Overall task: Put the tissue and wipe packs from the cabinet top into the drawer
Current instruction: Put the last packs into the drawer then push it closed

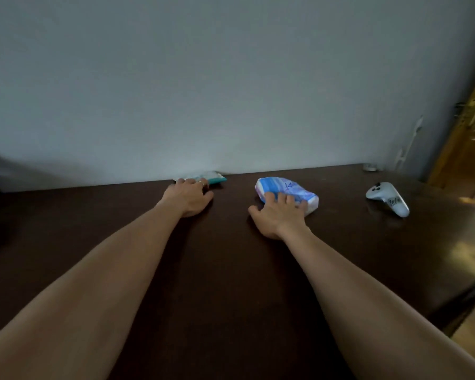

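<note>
Dark brown polished wood forms the broad cabinet top (231, 270), which fills the lower half of the view and runs back to a plain grey-blue wall (203, 78). Both bare forearms stretch forward over this table-like surface. The left hand (188, 197) lies palm down at the far edge, its fingers (195, 185) resting on the near end of a flat white wipe pack with a teal edge (215, 178) that sits right against the wall; whether they actually grip it cannot be told, since the fingertips are partly hidden. A thin ring shows on one finger. The right hand (276, 215) rests with its fingers (285, 200) spread apart over the near side of a soft blue-and-white plastic tissue pack (285, 187), which lies on the wood a little out from the wall, with the thumb flat on the surface to its left. Well to the right lies a white handheld controller with dark buttons (387, 198), apart from both packs. A small pale object (370, 167), too small to identify, sits at the back right corner. Light glare streaks the wood near the right edge. Beyond that edge stands a yellowish wooden door with a metal handle (469, 127), and a strip of light wooden floor (472, 327) shows below.
</note>
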Motion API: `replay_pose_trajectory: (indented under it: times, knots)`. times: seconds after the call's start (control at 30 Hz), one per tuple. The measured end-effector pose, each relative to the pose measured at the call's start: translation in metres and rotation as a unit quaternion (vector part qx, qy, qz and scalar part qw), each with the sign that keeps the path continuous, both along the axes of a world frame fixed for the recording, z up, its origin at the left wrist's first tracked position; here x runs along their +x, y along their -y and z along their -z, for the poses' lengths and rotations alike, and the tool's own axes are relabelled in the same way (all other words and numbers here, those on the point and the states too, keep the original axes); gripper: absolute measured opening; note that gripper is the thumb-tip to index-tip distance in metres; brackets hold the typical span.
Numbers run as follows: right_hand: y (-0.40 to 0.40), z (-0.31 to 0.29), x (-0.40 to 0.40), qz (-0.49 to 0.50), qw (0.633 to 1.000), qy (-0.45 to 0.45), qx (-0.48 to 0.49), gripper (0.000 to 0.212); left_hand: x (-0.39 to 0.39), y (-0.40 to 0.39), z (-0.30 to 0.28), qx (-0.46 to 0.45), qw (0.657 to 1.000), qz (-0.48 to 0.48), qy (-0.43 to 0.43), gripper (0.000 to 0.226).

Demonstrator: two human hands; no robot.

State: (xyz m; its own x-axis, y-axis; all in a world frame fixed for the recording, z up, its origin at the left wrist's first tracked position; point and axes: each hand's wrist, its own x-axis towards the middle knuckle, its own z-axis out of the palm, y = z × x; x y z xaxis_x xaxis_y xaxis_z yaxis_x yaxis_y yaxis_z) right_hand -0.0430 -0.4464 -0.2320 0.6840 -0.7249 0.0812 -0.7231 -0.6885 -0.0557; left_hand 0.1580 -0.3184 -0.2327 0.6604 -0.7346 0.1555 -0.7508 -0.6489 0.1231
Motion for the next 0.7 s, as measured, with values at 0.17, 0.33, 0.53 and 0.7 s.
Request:
replay_pose_trajectory:
  times: [0.17,0.33,0.53,0.7]
  knots:
    - [-0.009,-0.005,-0.007,-0.002,1.000,0.000,-0.005,0.075,-0.030,-0.027,-0.013,0.046,0.997,0.020,0.062,0.058]
    - [-0.031,-0.014,-0.019,0.012,1.000,-0.009,-0.023,0.070,-0.084,-0.082,-0.005,0.079,0.992,0.050,0.088,0.067]
    - [-0.106,-0.018,-0.050,-0.057,0.992,0.015,-0.108,0.029,-0.156,-0.173,-0.009,-0.013,0.995,0.019,0.097,0.051]
    - [-0.172,-0.026,-0.096,-0.083,0.988,0.073,-0.112,0.022,-0.225,-0.275,-0.010,-0.189,0.976,-0.050,0.098,0.022]
